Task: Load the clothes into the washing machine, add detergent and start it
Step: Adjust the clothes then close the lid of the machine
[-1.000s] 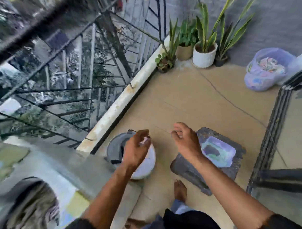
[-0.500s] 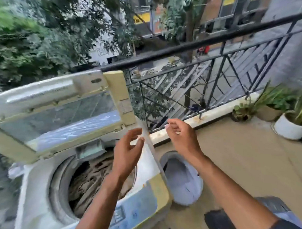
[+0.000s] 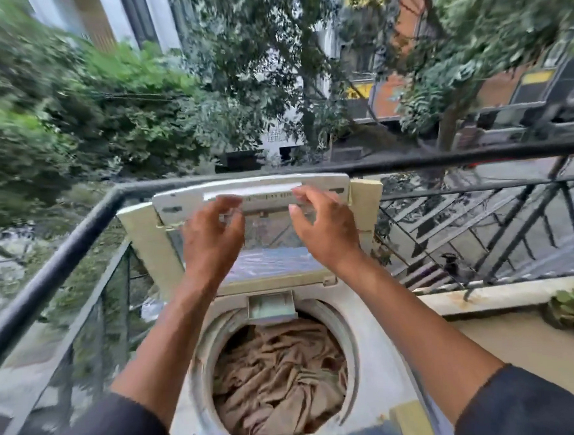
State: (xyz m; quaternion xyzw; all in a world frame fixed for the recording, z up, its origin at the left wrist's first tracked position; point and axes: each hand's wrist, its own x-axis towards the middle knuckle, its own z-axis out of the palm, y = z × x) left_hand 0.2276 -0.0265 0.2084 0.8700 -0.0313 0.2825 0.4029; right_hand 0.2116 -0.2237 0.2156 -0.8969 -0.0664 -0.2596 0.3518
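Observation:
A white top-loading washing machine [image 3: 378, 354] stands in front of me with its folding lid [image 3: 265, 195] raised upright. Crumpled tan clothes [image 3: 278, 380] fill the round drum. A small open detergent tray [image 3: 271, 307] sits at the drum's back rim. My left hand [image 3: 211, 236] and my right hand [image 3: 325, 229] are both lifted in front of the lid, fingers apart, fingertips near its top edge. Neither hand holds anything. I cannot tell whether the fingers touch the lid.
A black metal railing [image 3: 69, 251] wraps the balcony behind and left of the machine. A potted plant [image 3: 572, 308] sits at the right edge beside the low white kerb [image 3: 477, 298]. Tan floor [image 3: 511, 349] lies to the right. Trees and buildings are beyond.
My view swung from the balcony floor and buckets up to the machine. Both hands rose from beside the drum to the raised lid's top edge.

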